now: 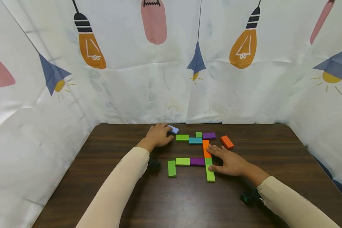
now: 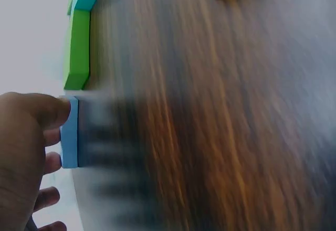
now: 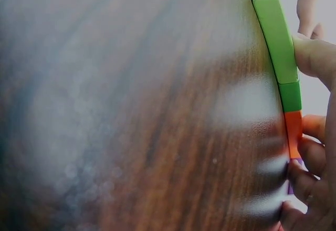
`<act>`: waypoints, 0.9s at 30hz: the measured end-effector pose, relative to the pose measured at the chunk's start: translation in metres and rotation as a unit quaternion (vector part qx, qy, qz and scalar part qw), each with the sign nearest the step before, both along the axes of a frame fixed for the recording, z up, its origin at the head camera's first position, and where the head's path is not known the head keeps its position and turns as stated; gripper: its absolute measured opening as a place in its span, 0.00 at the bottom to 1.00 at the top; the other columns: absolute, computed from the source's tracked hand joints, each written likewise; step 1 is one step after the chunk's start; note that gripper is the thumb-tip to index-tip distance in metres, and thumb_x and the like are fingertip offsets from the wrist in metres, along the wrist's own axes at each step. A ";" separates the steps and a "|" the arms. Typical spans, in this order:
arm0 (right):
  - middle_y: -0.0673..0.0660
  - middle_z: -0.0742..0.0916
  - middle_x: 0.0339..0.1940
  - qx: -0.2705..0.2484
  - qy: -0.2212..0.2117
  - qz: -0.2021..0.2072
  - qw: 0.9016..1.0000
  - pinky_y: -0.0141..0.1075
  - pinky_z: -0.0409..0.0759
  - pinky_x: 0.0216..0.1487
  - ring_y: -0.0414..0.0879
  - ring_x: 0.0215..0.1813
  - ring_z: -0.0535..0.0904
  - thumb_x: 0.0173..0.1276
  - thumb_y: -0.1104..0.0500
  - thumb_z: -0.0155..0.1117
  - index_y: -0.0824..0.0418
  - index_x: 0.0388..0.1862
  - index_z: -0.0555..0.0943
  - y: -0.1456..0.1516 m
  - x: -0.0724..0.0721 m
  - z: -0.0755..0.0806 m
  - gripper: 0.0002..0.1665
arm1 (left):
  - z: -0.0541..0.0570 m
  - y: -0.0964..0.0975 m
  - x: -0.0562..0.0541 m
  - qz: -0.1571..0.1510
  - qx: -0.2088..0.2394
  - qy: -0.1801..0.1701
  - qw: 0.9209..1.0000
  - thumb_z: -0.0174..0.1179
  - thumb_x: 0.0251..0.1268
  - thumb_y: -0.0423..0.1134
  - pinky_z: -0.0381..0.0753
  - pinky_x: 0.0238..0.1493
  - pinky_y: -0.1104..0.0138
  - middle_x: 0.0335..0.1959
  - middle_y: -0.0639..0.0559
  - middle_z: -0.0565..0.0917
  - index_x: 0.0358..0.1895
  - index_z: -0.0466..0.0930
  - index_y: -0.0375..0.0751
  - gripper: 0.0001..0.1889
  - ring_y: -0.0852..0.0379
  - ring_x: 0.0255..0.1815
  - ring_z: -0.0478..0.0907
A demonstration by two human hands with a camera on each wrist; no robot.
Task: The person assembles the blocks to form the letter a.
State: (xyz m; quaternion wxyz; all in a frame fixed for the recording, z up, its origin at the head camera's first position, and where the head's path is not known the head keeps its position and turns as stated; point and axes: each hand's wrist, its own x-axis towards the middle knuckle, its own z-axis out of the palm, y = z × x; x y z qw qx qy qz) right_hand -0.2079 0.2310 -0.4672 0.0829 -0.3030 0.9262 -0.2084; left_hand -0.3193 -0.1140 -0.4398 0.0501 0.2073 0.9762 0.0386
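Observation:
At the far side of the table, my left hand (image 1: 158,134) reaches to a light blue block (image 1: 174,129). Its fingertips are right at the block's left end, while the thumb stands apart from it in the head view. The left wrist view has the thumb overlapping one end of this light blue block (image 2: 70,136). My right hand (image 1: 231,161) lies over a row of blocks, fingers spread. Its fingertips rest on an orange block (image 1: 205,145) and the thumb is on a lime block (image 1: 210,176); a small green block (image 1: 208,161) sits between those two.
A lime block (image 1: 182,161) and a purple block (image 1: 197,161) join the row from the left, beside a green block (image 1: 172,169). Farther back are green (image 1: 182,138), teal (image 1: 195,141), small green (image 1: 198,135) and purple (image 1: 209,136) blocks. A red-orange block (image 1: 227,142) lies apart, right.

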 end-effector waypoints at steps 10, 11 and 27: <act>0.56 0.66 0.81 -0.002 -0.002 0.000 1.000 0.56 0.49 0.78 0.54 0.81 0.57 0.69 0.26 0.57 0.59 0.82 0.62 0.000 0.000 0.001 0.54 | -0.004 -0.021 0.001 0.013 0.026 0.026 0.999 0.61 0.73 0.56 0.70 0.62 0.45 0.62 0.48 0.80 0.58 0.82 0.50 0.19 0.45 0.62 0.76; 0.56 0.66 0.81 -0.002 -0.002 0.000 1.000 0.56 0.49 0.78 0.54 0.81 0.57 0.70 0.26 0.57 0.59 0.82 0.62 0.000 0.000 0.001 0.54 | -0.004 -0.023 0.001 0.014 0.030 0.028 0.999 0.62 0.72 0.56 0.72 0.61 0.46 0.59 0.49 0.82 0.56 0.83 0.50 0.19 0.45 0.59 0.78; 0.56 0.65 0.81 0.000 -0.007 -0.007 1.000 0.56 0.49 0.78 0.54 0.81 0.57 0.69 0.25 0.57 0.58 0.82 0.61 0.000 0.000 0.001 0.55 | -0.005 -0.038 0.026 0.002 0.050 0.045 0.998 0.64 0.61 0.56 0.75 0.55 0.48 0.54 0.48 0.83 0.63 0.80 0.46 0.29 0.44 0.56 0.76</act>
